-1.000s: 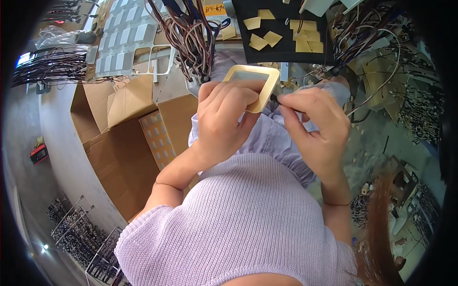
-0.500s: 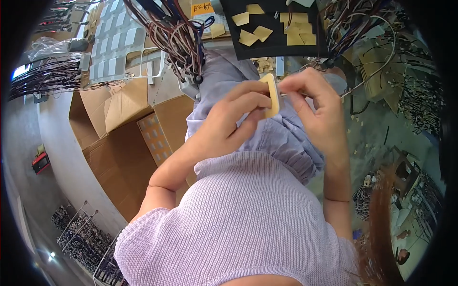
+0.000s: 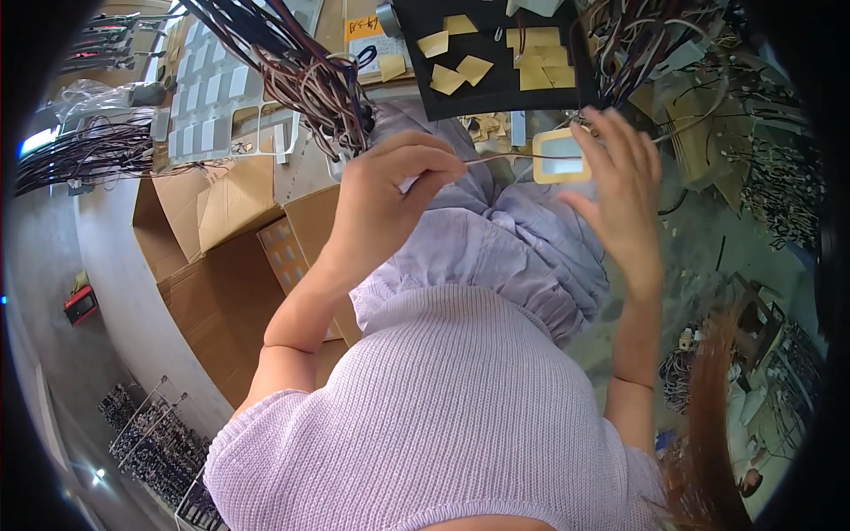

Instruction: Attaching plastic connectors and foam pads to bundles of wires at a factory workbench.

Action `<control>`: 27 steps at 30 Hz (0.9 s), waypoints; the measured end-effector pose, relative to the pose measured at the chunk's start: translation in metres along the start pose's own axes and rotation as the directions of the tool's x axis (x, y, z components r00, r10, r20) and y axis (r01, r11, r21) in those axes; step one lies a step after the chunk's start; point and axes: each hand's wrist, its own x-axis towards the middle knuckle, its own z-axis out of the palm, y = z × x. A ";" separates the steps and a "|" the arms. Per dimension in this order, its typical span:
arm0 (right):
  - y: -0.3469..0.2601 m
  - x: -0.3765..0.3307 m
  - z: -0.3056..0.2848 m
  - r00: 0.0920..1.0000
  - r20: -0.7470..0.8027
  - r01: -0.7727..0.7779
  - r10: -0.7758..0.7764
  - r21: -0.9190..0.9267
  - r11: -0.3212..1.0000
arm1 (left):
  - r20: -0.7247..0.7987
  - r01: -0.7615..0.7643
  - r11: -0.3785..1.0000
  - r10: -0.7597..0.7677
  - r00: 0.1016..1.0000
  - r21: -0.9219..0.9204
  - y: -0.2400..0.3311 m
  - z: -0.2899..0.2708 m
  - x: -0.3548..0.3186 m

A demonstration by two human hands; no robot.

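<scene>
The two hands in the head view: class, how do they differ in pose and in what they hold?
The left hand is curled, fingertips pinched on a thin strip; the right hand is spread open, fingers extended. The left hand touches only that strip; the right hand's fingertips hold a beige square frame. Both hands are bare and raised over the lilac skirt.

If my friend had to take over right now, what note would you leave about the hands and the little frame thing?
Left hand: fingers pinched shut on one end of a thin tan strip, held up over the lap.
Right hand: open, fingertips touching the small tan rectangular frame with a pale centre.
The strip runs from the left hand's pinch to the frame.
On the black mat above lie several loose tan pieces.
Bundles of dark wires hang at the left.
Whether the strip is fully free of the frame cannot be told.
</scene>
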 end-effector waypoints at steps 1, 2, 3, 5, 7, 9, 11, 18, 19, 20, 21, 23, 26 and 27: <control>-0.003 -0.002 -0.003 0.998 -0.066 0.021 -0.023 -0.021 1.000 | 0.065 0.076 0.990 -0.069 0.995 -0.116 0.003 -0.001 0.002; -0.007 -0.005 -0.004 0.991 -0.129 0.041 -0.046 -0.040 0.998 | 0.139 0.161 0.961 -0.132 0.982 -0.224 0.007 -0.002 0.001; -0.019 0.002 -0.001 0.976 -0.206 0.105 -0.063 0.196 0.975 | 0.191 0.171 0.938 -0.116 0.975 -0.302 0.009 0.004 0.005; -0.025 0.000 0.004 0.995 -0.055 -0.038 0.080 0.538 0.842 | 0.198 0.164 0.917 -0.095 0.975 -0.364 0.011 0.009 0.010; -0.027 0.001 0.015 0.983 0.003 -0.102 0.184 0.841 0.531 | 0.207 0.152 0.892 -0.068 0.976 -0.426 0.014 0.013 0.016; -0.031 0.000 0.008 0.971 0.070 -0.173 0.229 0.868 0.466 | 0.164 0.271 0.798 -0.216 0.962 -0.539 0.017 0.016 0.013; -0.033 -0.001 0.006 0.952 0.141 -0.243 0.270 0.886 0.395 | 0.214 0.312 0.762 -0.230 0.949 -0.567 0.018 0.015 0.012; -0.032 -0.001 0.006 0.950 0.174 -0.268 0.261 0.881 0.390 | 0.167 0.233 0.855 -0.174 0.971 -0.463 0.015 0.018 0.004; -0.031 -0.001 0.007 0.956 0.178 -0.260 0.231 0.882 0.393 | 0.171 0.238 0.854 -0.178 0.969 -0.462 0.016 0.018 0.004; -0.031 -0.001 0.007 0.955 0.182 -0.263 0.234 0.883 0.389 | 0.158 0.231 0.862 -0.178 0.971 -0.451 0.017 0.017 0.004; -0.031 -0.001 0.008 0.955 0.183 -0.263 0.231 0.885 0.385 | 0.144 0.224 0.870 -0.178 0.973 -0.440 0.017 0.017 0.004; -0.030 -0.002 0.010 0.955 0.187 -0.265 0.231 0.887 0.377 | 0.141 0.209 0.885 -0.164 0.976 -0.417 0.016 0.018 0.004; -0.029 -0.002 0.012 0.951 0.175 -0.252 0.254 0.918 0.308 | 0.128 0.185 0.900 -0.145 0.981 -0.394 0.016 0.019 0.004; -0.028 -0.002 0.011 0.949 0.192 -0.268 0.252 0.910 0.316 | 0.117 0.177 0.902 -0.142 0.983 -0.394 0.016 0.019 0.004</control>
